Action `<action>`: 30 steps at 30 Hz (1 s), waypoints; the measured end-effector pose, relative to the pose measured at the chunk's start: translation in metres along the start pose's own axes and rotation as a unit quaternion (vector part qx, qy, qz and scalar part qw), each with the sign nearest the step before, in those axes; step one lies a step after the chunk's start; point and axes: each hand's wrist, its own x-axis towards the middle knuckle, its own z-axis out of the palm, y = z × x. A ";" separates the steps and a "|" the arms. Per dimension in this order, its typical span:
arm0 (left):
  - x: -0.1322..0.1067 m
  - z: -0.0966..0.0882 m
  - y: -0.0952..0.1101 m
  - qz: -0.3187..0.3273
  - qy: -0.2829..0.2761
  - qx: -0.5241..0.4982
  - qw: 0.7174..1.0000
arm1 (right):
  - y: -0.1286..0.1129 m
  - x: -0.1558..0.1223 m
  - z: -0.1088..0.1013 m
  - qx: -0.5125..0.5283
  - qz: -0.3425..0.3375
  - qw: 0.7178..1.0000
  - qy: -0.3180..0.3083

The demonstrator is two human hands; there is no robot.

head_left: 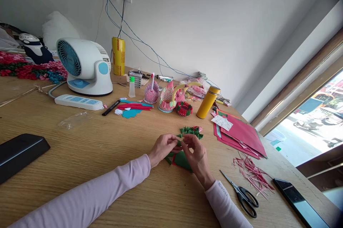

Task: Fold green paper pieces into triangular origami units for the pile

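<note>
My left hand and my right hand meet near the middle of the table, fingertips pinched together. Between them is a small piece of green paper, mostly covered by my fingers. Just beyond my fingertips lies a pile of folded green paper pieces with a bit of pink among them. Beneath my hands rests a stack of green paper with a red edge showing. Scissors with black handles lie to the right of my right forearm, blades slightly apart.
Thin pink paper strips and red paper sheets lie at the right, near a phone. Behind stand a yellow bottle, folded-paper baskets, a glue bottle and a white fan. A power strip sits left.
</note>
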 end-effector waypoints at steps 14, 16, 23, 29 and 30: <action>-0.003 -0.006 0.016 -0.090 -0.095 -0.059 0.990 | 0.006 0.001 -0.002 0.117 -0.004 0.993 -0.014; -0.001 -0.001 0.010 -0.039 -0.049 -0.004 0.998 | -0.001 0.000 -0.002 0.065 -0.010 0.998 0.003; 0.001 0.004 0.005 0.166 0.035 0.223 0.960 | -0.015 -0.002 0.000 -0.020 -0.008 1.000 0.013; -0.002 0.004 0.007 0.179 0.045 0.251 0.950 | -0.015 -0.004 0.001 -0.008 -0.022 1.000 0.011; -0.001 0.003 0.006 0.183 0.041 0.252 0.949 | -0.015 -0.004 0.001 -0.005 -0.023 1.000 0.010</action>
